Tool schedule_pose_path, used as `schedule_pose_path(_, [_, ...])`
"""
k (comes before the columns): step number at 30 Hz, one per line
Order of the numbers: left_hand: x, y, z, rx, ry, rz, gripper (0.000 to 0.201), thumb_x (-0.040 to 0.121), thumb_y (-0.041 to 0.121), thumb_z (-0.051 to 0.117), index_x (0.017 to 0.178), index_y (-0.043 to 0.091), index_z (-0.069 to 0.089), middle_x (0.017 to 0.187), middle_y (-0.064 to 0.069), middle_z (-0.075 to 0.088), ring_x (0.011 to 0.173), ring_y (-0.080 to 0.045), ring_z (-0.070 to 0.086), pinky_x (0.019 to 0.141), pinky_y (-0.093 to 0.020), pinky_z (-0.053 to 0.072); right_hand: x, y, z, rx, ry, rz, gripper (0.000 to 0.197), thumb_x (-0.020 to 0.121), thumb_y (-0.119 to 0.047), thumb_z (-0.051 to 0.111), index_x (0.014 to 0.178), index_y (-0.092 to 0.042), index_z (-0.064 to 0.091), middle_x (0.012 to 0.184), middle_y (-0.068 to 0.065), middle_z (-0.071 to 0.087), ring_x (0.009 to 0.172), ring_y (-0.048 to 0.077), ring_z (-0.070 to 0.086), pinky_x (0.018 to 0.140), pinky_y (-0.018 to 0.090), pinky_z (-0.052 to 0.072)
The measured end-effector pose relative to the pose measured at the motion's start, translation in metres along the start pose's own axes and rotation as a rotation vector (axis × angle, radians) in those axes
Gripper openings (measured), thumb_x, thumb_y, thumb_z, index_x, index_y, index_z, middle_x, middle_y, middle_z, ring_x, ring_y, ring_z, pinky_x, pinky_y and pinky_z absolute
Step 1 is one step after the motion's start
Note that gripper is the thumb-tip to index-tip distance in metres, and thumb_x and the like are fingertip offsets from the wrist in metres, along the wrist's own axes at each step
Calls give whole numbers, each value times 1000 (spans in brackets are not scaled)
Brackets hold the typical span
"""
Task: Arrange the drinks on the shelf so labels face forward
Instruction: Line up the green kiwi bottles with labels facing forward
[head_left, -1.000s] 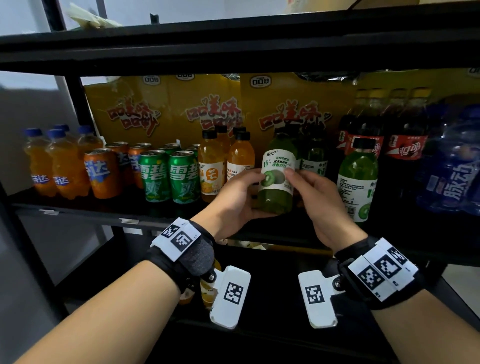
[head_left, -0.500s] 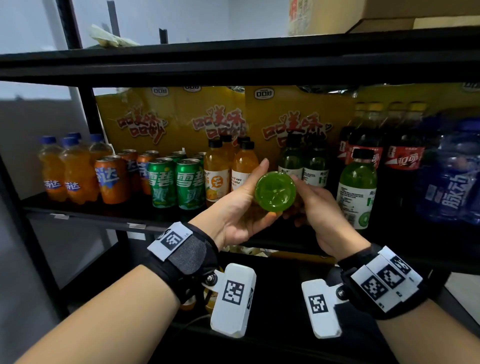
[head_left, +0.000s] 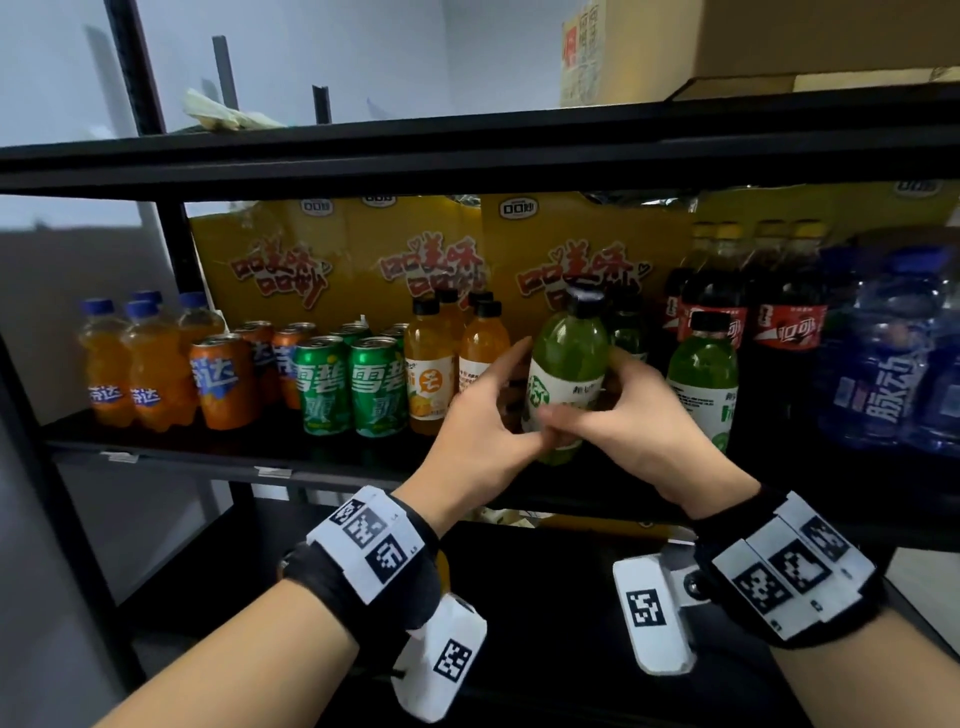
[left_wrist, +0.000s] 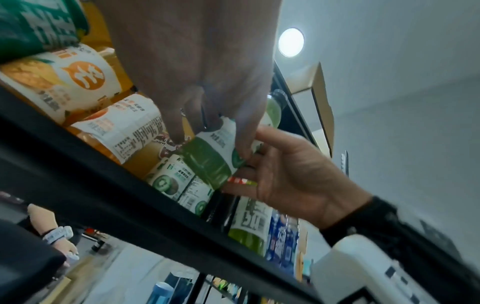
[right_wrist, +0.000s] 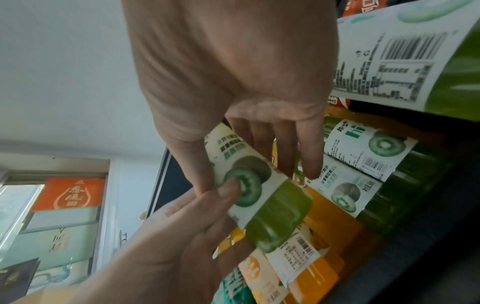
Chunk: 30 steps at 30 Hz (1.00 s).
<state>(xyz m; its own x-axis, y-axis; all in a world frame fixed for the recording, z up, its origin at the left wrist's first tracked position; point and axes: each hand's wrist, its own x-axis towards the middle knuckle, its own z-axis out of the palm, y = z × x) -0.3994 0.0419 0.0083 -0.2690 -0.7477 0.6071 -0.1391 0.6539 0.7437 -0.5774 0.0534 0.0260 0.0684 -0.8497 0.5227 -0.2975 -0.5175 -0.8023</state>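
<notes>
A: The black shelf (head_left: 363, 467) is crowded with drinks. Where's the kiwi bottle (head_left: 569, 358)?

B: Twelve o'clock, upright, off the board; left hand (head_left: 483, 436) and right hand (head_left: 639, 431) both pinch its label.

A: Next?

B: Probably set it down, kiwi facing out.
</notes>
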Motion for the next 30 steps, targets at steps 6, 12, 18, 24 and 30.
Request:
schedule_pose_path(6, [2, -8, 6, 253, 126, 250, 65, 78, 1, 80, 136, 20, 60, 133, 4, 59, 127, 0, 54, 111, -25, 44, -14, 1, 13, 5, 125, -237, 64, 73, -1, 89, 122, -22, 54, 110, -14, 66, 100, -11, 63, 84, 5, 45])
schedule_pose_path(12, [2, -17, 6, 307, 158, 304, 70, 84, 0, 77, 141, 32, 54, 148, 8, 47, 139, 0, 43, 112, -13, 36, -24, 5, 17, -71, 173, -429, 54, 83, -8, 81, 129, -9, 53, 127, -10, 61, 118, 4, 62, 99, 20, 48])
schedule_pose_path(18, [1, -15, 8, 268, 100, 263, 66, 88, 13, 78, 144, 31, 48, 151, 2, 52, 141, -4, 45, 115, -21, 38, -13, 6, 7, -16, 76, -337, 61, 76, -7, 85, 126, -28, 57, 118, -20, 67, 114, 1, 64, 94, 13, 47])
schedule_pose_path(24, [-9, -3, 17, 84, 51, 130, 50, 91, 41, 74, 137, 29, 58, 128, 17, 68, 121, 2, 61, 97, -18, 51, -6, -10, -5, 96, 22, -91, 45, 76, -49, 81, 115, -39, 62, 108, -22, 75, 101, 0, 72, 80, 20, 59])
schedule_pose_path(30, [-9, 5, 32, -65, -84, 72, 55, 92, 49, 58, 141, 23, 55, 128, 16, 69, 121, -1, 63, 94, -17, 51, -14, -17, -26, 85, 108, -96, 36, 78, -35, 87, 109, -29, 71, 101, -11, 79, 94, 7, 76, 78, 25, 62])
